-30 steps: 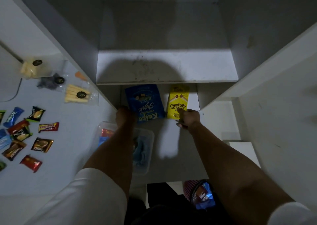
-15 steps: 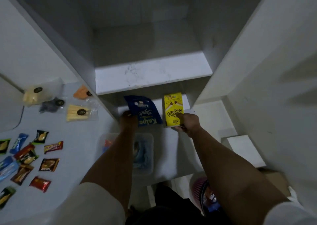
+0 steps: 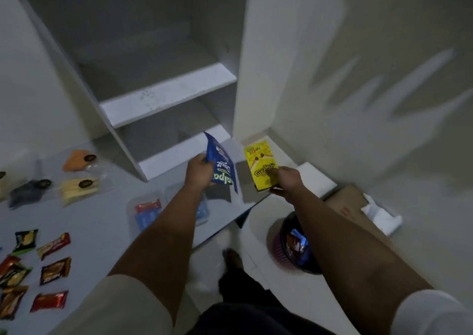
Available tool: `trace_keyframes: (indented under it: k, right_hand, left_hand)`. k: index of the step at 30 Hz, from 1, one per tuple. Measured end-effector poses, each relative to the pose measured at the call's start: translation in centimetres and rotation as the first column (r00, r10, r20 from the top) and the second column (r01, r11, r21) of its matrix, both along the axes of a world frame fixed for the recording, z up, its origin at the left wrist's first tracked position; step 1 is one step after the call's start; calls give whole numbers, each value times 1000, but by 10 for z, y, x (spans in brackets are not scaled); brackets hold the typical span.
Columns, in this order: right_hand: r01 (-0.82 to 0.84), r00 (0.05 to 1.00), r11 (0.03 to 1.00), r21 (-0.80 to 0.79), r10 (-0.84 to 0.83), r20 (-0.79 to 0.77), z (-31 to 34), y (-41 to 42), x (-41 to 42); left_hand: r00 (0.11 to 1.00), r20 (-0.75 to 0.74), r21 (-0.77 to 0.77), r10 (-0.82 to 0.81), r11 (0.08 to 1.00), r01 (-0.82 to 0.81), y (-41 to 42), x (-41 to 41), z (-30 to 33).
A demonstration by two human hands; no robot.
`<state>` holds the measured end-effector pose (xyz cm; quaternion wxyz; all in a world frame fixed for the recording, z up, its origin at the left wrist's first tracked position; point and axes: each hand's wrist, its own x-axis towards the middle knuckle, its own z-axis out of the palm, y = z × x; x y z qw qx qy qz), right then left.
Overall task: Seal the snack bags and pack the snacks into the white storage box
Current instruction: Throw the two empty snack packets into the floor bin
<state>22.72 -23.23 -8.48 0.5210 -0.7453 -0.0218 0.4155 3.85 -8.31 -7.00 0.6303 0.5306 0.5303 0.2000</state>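
Note:
My left hand (image 3: 198, 172) grips a blue snack bag (image 3: 222, 167), held tilted above the table's right end. My right hand (image 3: 285, 181) grips a yellow snack box (image 3: 261, 164) just right of it, past the table's corner. Both are lifted in front of the white shelf unit (image 3: 169, 94). Below my left forearm a clear plastic storage box (image 3: 148, 209) sits on the table with red and blue packets inside; my arm hides its right part.
Several small wrapped candies (image 3: 53, 268) lie at the table's left. Clear resealable bags (image 3: 79, 186) of yellow, orange and dark snacks lie further back. On the floor to the right are a round basket (image 3: 294, 247) with wrappers, a cardboard box (image 3: 350, 206) and a white block (image 3: 316, 178).
Both hands have drawn the blue bag and yellow box out from under the lowest shelf and lifted them toward me. My view has swung to the right.

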Motion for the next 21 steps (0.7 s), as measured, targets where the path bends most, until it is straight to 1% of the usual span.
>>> trace_keyframes:
  k: [2,4,7,10,12,15,19,21]
  right_hand:
    - [89,996,996,-8,-89,-16,0,-44,-9]
    - [166,986,985,-41,-166,-1,-2,-88,-16]
    - [271,963,958,-95,-270,14,-16,-150,-16]
    - [342,938,931,-128,-346,-7,-41,-206,-8]
    - [375,924,916,-145,-382,-19,-52,-240,-5]
    - [423,899,886,-187,-437,-35,-56,-282,6]
    - [443,868,860,-252,-482,-121,-62,-329,39]
    - [426,873,858,-286,-473,-119,-70,-345,56]
  left_hand:
    - [994,7,-1,-105,994,105,-36,12,7]
    - [978,6,-4,-209,978,209,-71,27,6]
    - [944,0,-44,-330,943,330,-119,49,0]
    - [904,-42,-80,-426,903,422,-157,72,-17]
    - [867,-87,-63,-490,872,486,-171,89,-46]
    - [820,-147,-89,-553,833,546,-191,118,-89]
    - [787,-207,-126,-581,813,568,-236,151,-91]
    - [766,-239,-151,-597,802,578,-250,170,-114]
